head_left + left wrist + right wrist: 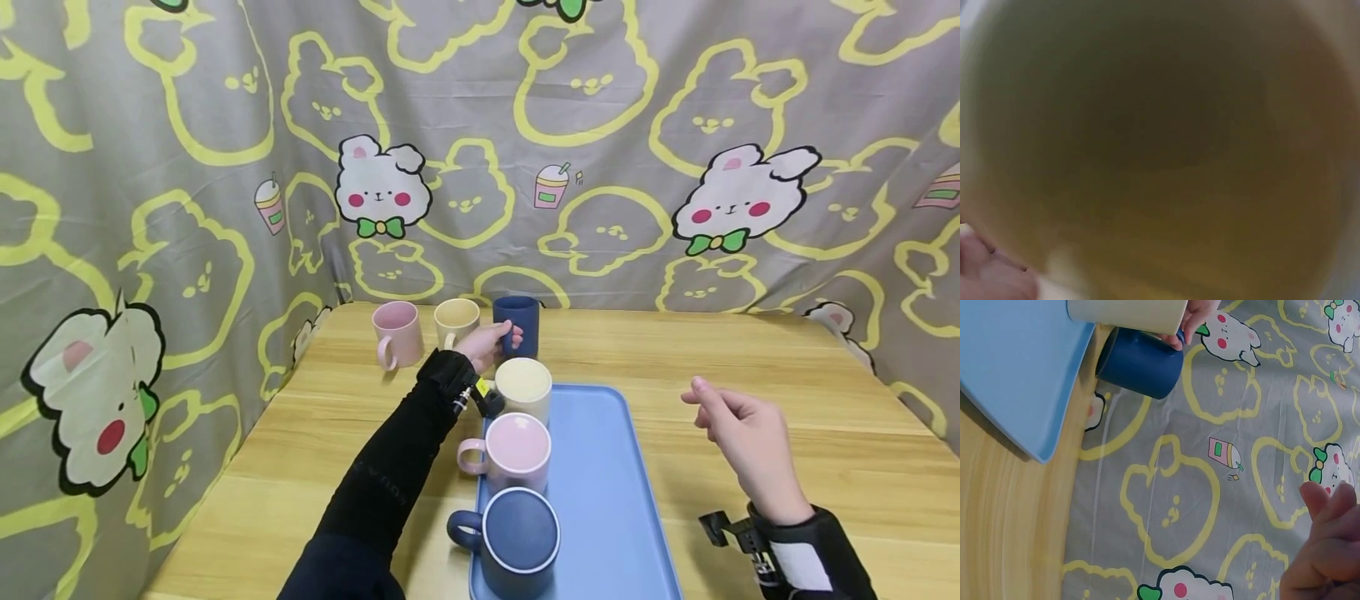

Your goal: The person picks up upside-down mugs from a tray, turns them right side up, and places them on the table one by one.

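The far blue mug, upright beyond the tray, lies directly right of the left grip, which holds it by its left side, while the loosely curled, empty right grip hangs well apart.

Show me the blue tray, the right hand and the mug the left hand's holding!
Blue tray (600,487), head view: bare surface.
Right hand (753,446), head view: middle.
Dark blue mug (1140,365), right wrist view: outer side.
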The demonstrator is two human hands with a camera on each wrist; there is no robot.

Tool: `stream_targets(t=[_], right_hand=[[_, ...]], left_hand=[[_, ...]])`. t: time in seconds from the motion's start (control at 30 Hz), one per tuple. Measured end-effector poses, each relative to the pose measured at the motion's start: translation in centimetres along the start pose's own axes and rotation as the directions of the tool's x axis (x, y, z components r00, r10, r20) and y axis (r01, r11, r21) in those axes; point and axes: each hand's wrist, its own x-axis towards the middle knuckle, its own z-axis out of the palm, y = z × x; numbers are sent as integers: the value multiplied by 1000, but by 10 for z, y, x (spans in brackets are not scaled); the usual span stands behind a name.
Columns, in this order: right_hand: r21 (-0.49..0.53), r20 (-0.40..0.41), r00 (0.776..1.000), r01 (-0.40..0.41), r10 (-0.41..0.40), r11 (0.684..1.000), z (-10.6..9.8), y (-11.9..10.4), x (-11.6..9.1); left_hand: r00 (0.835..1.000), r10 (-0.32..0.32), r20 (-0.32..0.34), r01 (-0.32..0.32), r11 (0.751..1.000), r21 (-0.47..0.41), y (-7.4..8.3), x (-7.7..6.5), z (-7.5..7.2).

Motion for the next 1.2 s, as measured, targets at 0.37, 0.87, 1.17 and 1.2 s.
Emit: stream_targets(t=[0.37,0.87,1.17,1.2], right_hand=[[-44,33,999,33,-32,998,1,3,1],[-129,117,993,42,-27,991,2,12,4],[-115,119,992,44,-30,992,2,11,3],[-115,121,992,43,-29,992,2,10,3]], left_hand=[[996,-56,73,52,997,53,-19,12,-7],[980,-187,66,186,982,14,-26,27,-7],[977,-212,18,212,977,39,-14,14,2],[978,-207,18,206,978,40,-12,10,2]])
